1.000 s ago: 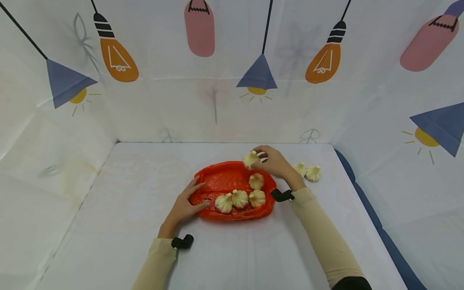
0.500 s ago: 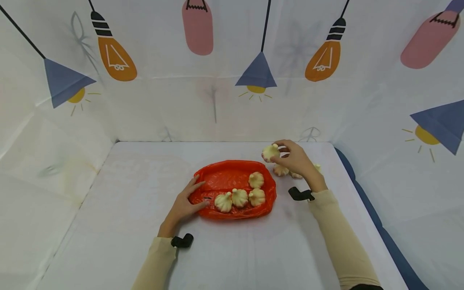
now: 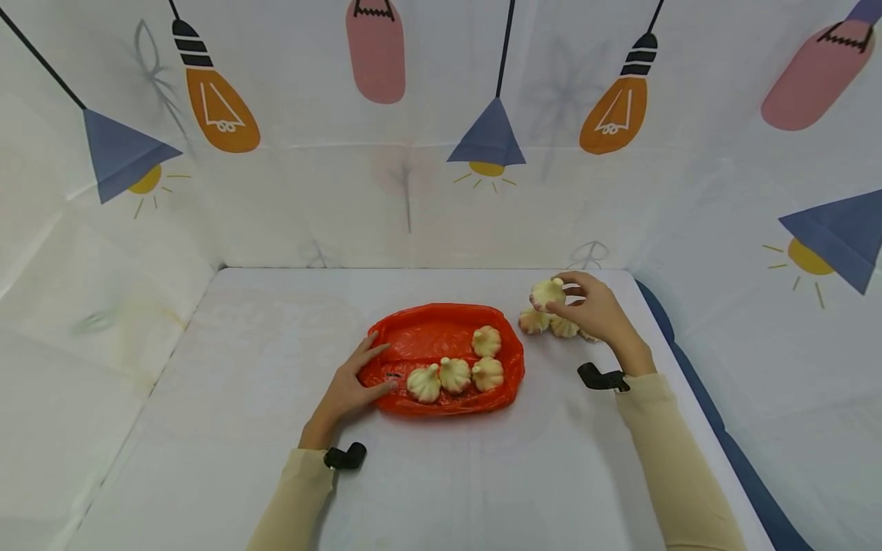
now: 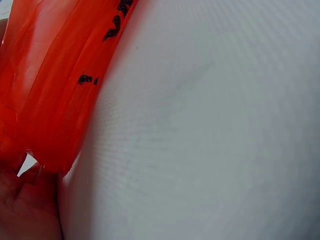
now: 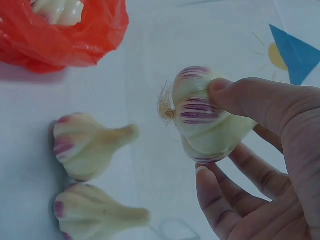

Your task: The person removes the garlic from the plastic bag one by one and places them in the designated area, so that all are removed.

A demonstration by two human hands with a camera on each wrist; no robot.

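My right hand (image 3: 594, 310) pinches a garlic bulb (image 5: 207, 115) with thumb and fingertips, off to the right of the red plastic-lined tray (image 3: 413, 329). In the right wrist view its roots face left, and purple streaks mark its cloves. Two garlic bulbs lie beside it on the table, a nearer one (image 5: 92, 145) and another (image 5: 95, 212) below. Part of one more bulb shows behind my hand in the head view. Several bulbs (image 3: 455, 376) sit in the tray's lower and right part. My left hand (image 3: 350, 386) rests on the tray's left rim, fingers spread and thumb extended.
A white-covered table (image 3: 441, 474) carries everything. Behind it stands a pale cloth wall (image 3: 310, 207) printed with lamps and bulbs. Dark blue fabric (image 3: 696, 390) lines the table's right edge. Black lettering (image 4: 115, 25) marks the tray's red plastic.
My right hand has moved from over the tray's back right rim rightward, still pinching the garlic bulb, and now hovers by the loose bulbs. My left hand has stayed put.
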